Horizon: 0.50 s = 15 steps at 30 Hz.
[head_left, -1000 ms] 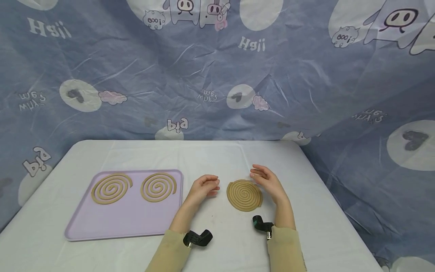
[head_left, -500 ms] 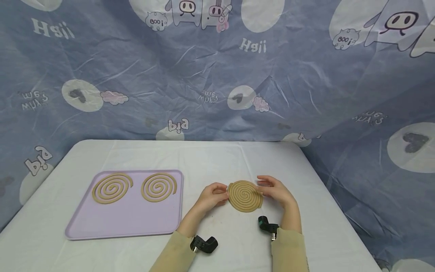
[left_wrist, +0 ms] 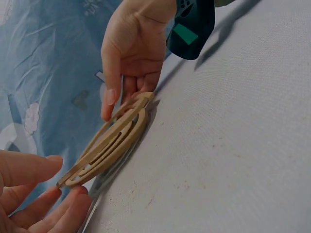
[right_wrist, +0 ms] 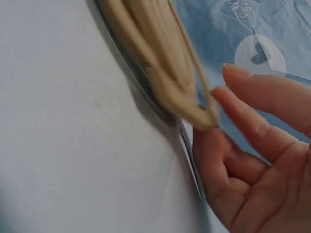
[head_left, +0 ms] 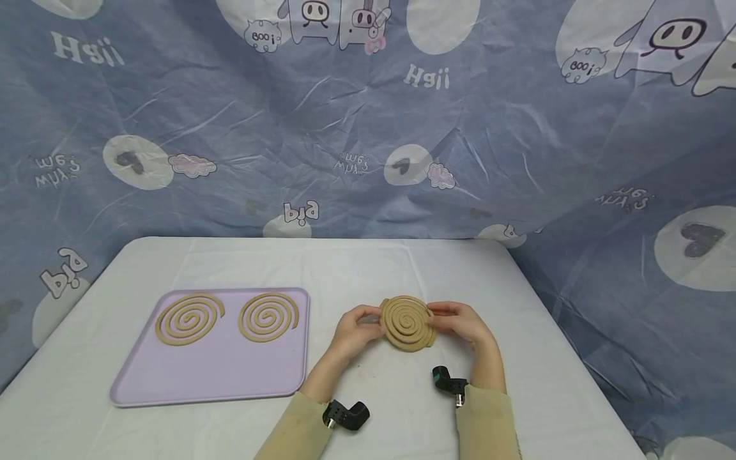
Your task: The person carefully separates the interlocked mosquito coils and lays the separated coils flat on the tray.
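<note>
Item one: a tan coil (head_left: pixel 407 324), closely wound, at the centre of our clock face, over the white table (head_left: pixel 397 409), twelve being the far side. In the left wrist view we see it raised off the cloth, its strands parting into different levels.

Item two: left hand (head_left: pixel 352 333), at nine o'clock; thumb above and fingers beneath, gripping the coil's rim.

Item three: right hand (head_left: pixel 462 322), at three o'clock; bent fingers hold the opposite rim, while in the right wrist view its thumb stands apart.

Item four: lilac tray (head_left: pixel 230 374), well apart at nine o'clock, bearing a left spiral (head_left: pixel 187 317) towards its own eleven and a right spiral (head_left: pixel 267 315) towards its two, both loosely spaced.

Handling note: we judge the strands likely brittle, so we would keep both grips light and matched in height, ease the parted strands evenly without tugging, and lend the right thumb should the middle sag.
</note>
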Available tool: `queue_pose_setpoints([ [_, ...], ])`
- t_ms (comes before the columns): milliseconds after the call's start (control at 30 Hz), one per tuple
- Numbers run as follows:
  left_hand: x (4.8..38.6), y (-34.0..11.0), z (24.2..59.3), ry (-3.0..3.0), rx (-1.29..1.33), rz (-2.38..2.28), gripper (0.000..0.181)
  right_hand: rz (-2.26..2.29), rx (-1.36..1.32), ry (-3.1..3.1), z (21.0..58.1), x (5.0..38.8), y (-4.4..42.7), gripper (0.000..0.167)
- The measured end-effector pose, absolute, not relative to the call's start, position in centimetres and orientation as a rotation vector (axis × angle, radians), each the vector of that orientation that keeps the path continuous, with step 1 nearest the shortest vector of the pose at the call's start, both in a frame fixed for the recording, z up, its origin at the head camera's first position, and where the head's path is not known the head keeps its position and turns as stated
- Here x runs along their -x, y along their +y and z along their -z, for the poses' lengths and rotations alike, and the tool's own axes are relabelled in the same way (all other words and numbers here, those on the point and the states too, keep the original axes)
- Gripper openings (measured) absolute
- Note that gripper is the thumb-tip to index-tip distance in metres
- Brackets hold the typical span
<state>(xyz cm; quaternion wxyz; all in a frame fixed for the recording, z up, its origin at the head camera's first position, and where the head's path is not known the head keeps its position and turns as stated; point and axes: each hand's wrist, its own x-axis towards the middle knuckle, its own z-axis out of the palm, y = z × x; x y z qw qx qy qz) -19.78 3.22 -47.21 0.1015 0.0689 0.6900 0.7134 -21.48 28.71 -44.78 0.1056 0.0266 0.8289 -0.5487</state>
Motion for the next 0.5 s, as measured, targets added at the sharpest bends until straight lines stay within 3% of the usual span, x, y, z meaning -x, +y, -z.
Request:
queue_pose_setpoints([
  [233, 19.9, 2.7, 46.5, 1.957, -0.16, -2.271, 0.042, 1.77, -0.044, 2.372, 44.7, 21.9, 28.2, 0.046],
  [500, 20.2, 1.5, 45.1, 1.992, -0.145, -2.339, 0.034, 1.941, 0.015, 2.228, 43.9, 21.9, 26.8, 0.049],
])
